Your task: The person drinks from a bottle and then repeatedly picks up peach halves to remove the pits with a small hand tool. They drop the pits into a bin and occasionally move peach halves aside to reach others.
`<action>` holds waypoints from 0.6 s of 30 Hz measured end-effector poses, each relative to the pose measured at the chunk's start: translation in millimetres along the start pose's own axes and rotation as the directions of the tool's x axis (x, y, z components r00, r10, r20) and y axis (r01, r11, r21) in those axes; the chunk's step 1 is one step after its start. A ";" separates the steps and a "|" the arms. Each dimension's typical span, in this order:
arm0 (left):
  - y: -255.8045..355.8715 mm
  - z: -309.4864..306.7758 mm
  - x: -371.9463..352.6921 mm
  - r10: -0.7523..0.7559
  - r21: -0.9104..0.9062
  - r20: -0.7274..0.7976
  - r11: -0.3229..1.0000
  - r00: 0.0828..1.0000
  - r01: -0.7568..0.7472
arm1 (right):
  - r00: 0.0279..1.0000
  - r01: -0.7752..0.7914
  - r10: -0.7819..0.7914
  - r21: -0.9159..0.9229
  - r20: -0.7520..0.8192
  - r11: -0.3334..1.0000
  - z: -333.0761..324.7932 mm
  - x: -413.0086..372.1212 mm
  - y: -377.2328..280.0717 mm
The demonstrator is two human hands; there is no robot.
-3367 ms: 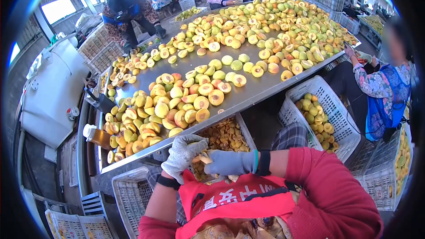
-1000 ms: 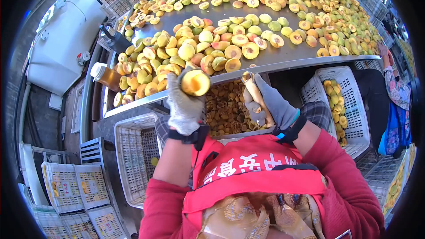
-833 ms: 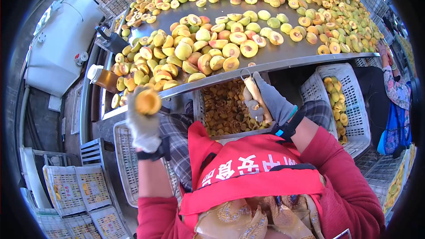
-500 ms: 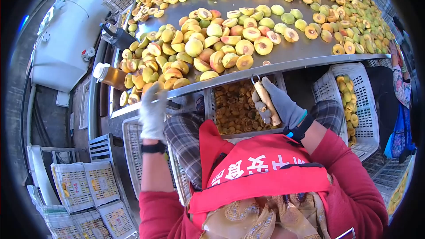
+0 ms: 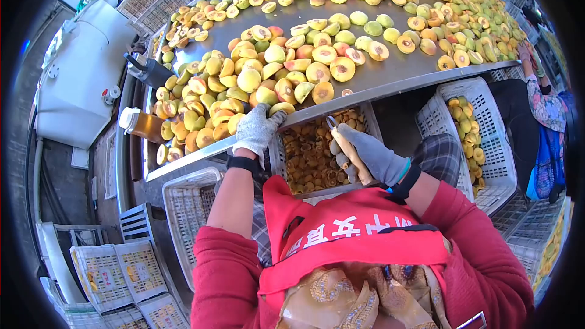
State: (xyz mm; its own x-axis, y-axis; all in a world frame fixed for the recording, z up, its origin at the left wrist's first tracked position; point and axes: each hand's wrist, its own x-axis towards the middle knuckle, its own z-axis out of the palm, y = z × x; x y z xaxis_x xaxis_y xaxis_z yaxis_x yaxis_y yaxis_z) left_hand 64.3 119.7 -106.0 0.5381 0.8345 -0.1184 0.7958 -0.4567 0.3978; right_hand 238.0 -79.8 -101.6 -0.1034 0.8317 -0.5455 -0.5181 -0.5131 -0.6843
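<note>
My left hand [image 5: 256, 129], in a pale knitted glove, is at the near edge of the metal table [image 5: 390, 88], its fingers against a halved peach [image 5: 282, 108]; whether it grips the fruit is not clear. In my right hand [image 5: 368, 155], gloved in grey, is a wooden-handled tool [image 5: 353, 152] with a metal loop at its tip. Below the tool sits a crate [image 5: 277, 161] of brownish fruit pieces [image 5: 311, 152]. Many yellow-green fruit halves [image 5: 250, 79] lie heaped on the table, several with their cut faces up.
At the right stands a white crate [image 5: 503, 164] of fruit halves; beyond it a co-worker's arm [image 5: 545, 106] reaches to the table. An empty-looking crate [image 5: 183, 207] is at my left. A jar [image 5: 146, 125] and a dark bottle [image 5: 149, 72] stand by the table's left end.
My left hand has moved right and up to the fruit at the table edge. My right hand still holds the tool, slightly lower and further left in view. The whole view has shifted a little.
</note>
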 end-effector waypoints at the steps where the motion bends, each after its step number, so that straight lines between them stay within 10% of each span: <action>1: -1.7 3.7 -2.9 0.015 -0.045 -0.087 0.999 0.996 -0.019 | 1.000 0.012 -0.012 0.020 0.006 1.000 1.2 -1.6 -1.2; 11: 3.9 29.2 1.8 0.124 -0.279 -0.200 0.944 0.972 -0.177 | 0.996 0.094 -0.094 0.018 -0.006 0.995 0.1 -7.8 -2.6; 15: 23.8 17.8 -3.1 0.172 -0.027 -0.228 0.983 0.958 -0.183 | 0.993 0.115 -0.116 -0.005 -0.038 0.993 3.6 -10.4 -4.8; 18: 12.0 26.9 13.7 0.063 -0.372 -0.414 0.899 0.908 -0.233 | 0.982 0.173 -0.178 -0.080 -0.065 0.982 5.4 -15.1 -9.7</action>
State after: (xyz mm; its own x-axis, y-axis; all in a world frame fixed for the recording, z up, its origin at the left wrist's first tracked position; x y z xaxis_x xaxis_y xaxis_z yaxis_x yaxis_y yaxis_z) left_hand 88.7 117.4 -127.4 0.4239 0.8564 0.2946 0.4866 -0.4897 0.7235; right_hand 240.0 -86.2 -84.1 0.0460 0.8942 -0.4453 -0.4583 -0.3772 -0.8048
